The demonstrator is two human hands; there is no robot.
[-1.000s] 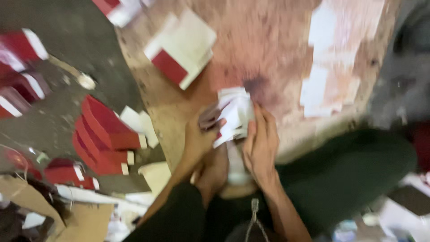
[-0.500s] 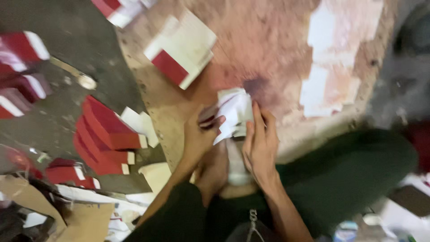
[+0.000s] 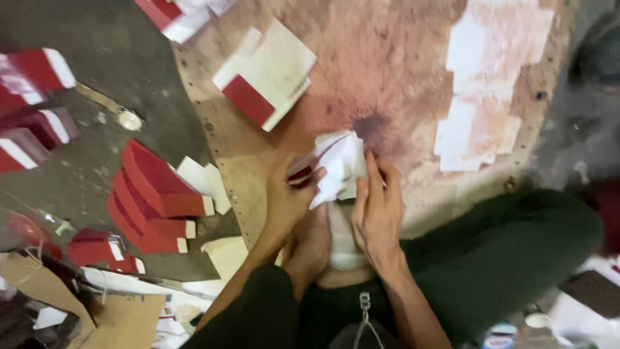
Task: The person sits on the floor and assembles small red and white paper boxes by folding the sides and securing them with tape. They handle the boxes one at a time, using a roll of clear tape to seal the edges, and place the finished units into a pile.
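Stacks of red boxes (image 3: 155, 200) lie left of both hands' folded white sheet (image 3: 339, 165).

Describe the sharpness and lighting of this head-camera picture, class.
Head view: the hands, left and right, folding the white and red paper piece, look soft; the red and white box stack is blurred, edges more so; the pale paper patches glare, washed out.

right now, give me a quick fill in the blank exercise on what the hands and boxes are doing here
1. Both hands, left hand and right hand, hold a folded ____ paper piece.
2. The stacked boxes left of the hands are mostly ____.
3. The hands work over a round ____ board.

Missing words: white; red; wooden
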